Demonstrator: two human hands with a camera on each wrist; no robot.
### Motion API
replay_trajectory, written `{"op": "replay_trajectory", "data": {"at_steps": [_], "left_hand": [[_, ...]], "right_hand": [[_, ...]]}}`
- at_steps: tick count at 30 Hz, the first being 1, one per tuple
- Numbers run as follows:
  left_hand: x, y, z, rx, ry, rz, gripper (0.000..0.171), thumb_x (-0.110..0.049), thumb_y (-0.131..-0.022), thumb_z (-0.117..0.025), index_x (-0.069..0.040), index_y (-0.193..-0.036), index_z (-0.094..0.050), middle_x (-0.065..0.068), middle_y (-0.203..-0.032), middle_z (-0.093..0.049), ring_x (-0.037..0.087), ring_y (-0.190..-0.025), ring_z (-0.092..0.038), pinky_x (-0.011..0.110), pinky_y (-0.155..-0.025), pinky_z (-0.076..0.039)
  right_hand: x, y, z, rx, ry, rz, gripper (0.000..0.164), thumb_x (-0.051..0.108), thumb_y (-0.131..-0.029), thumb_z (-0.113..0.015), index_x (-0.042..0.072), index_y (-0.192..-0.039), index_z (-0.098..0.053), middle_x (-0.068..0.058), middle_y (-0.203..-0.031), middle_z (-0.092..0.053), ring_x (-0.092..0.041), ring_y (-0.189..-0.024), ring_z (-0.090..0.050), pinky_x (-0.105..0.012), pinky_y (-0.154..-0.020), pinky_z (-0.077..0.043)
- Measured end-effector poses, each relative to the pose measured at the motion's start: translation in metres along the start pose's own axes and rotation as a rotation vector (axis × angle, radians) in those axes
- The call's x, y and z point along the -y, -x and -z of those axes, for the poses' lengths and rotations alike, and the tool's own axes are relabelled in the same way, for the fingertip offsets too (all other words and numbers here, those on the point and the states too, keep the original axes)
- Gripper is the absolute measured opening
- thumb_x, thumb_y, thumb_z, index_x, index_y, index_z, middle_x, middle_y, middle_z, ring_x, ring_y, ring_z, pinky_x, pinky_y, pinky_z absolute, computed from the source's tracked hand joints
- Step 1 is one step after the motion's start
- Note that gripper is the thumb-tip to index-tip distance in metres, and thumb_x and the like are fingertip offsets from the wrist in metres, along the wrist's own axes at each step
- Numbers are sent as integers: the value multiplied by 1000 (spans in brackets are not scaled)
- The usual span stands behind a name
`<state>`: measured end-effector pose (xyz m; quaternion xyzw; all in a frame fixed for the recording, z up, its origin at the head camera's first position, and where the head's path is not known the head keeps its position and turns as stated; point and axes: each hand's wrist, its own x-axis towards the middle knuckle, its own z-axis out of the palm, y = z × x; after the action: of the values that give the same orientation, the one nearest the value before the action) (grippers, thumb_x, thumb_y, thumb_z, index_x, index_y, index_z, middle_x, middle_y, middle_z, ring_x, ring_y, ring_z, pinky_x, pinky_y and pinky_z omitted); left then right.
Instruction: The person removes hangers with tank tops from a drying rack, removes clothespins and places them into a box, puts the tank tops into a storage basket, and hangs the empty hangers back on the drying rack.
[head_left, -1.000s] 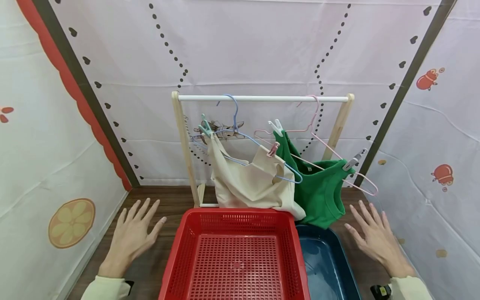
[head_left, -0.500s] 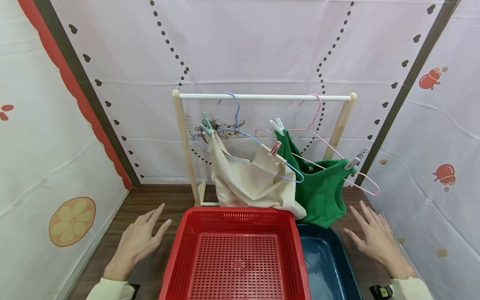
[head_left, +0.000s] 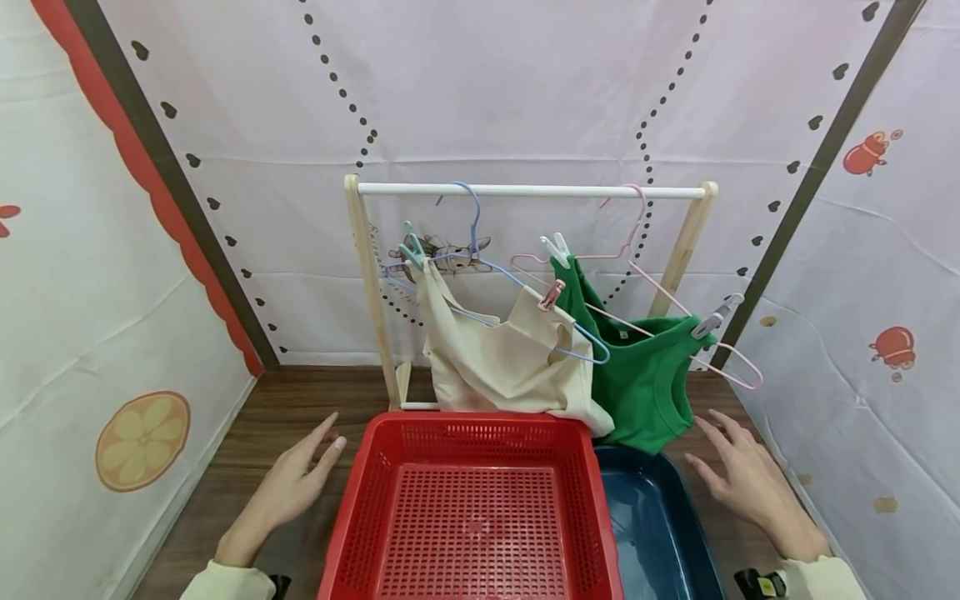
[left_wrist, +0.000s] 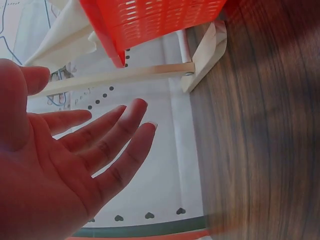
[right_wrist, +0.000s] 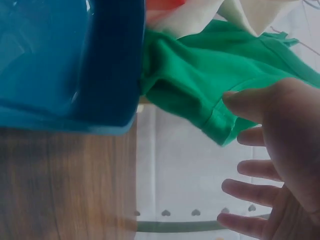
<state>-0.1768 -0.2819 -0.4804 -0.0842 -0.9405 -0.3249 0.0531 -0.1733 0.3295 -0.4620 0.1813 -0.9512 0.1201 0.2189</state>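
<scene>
My left hand [head_left: 288, 485] is held above the table left of the red basket [head_left: 474, 517], its fingers loosely bent and nothing in them. On the other side, my right hand [head_left: 744, 479] hovers beside the blue tray [head_left: 652, 525], relaxed and holding nothing; in the right wrist view its thumb overlaps the green garment [right_wrist: 200, 80]. A cream garment [head_left: 510, 367] is clipped on a blue hanger [head_left: 476, 217] with a teal clothespin [head_left: 414, 250] and a pink clothespin [head_left: 551, 296]. The green garment is clipped on a pink hanger [head_left: 636, 225] by a white clothespin [head_left: 557, 248] and a grey clothespin [head_left: 716, 317].
Both hangers hang from the white rail [head_left: 540, 192] of a small wooden rack [head_left: 371, 292] behind the basket. The red basket overlaps the left part of the blue tray. Printed white cloth walls [head_left: 135, 317] enclose the wooden table [head_left: 300, 400] on three sides.
My left hand has moved right towards the red basket, turning side-on as its spread fingers drew together and bent. My right hand stays nearly in place, its fingers closer together. The garments have not moved.
</scene>
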Motion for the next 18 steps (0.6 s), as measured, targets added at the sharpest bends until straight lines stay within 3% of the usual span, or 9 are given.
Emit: {"op": "replay_trajectory", "data": {"at_steps": [10,18], "left_hand": [[-3,2,-6,22,35,58,57,-37,-106,-44,-1,-150,-38,20,-121,-65,19,-89,-65,40,-74,-52],[-2,2,-11,65,89,104,57,-39,-106,-45,-1,-148,-41,16,-115,-68,26,-98,-68,42,-79,-54]], "right_hand": [[13,-6,5,16,-19,6,50,12,-79,-81,-4,-123,-63,-28,-119,-60,-47,-104,-59,-62,-79,-49],[23,-8,7,-52,-57,79,34,8,-76,-81,0,-109,-71,-18,-108,-67,-39,-97,-65,-56,-76,-52]]}}
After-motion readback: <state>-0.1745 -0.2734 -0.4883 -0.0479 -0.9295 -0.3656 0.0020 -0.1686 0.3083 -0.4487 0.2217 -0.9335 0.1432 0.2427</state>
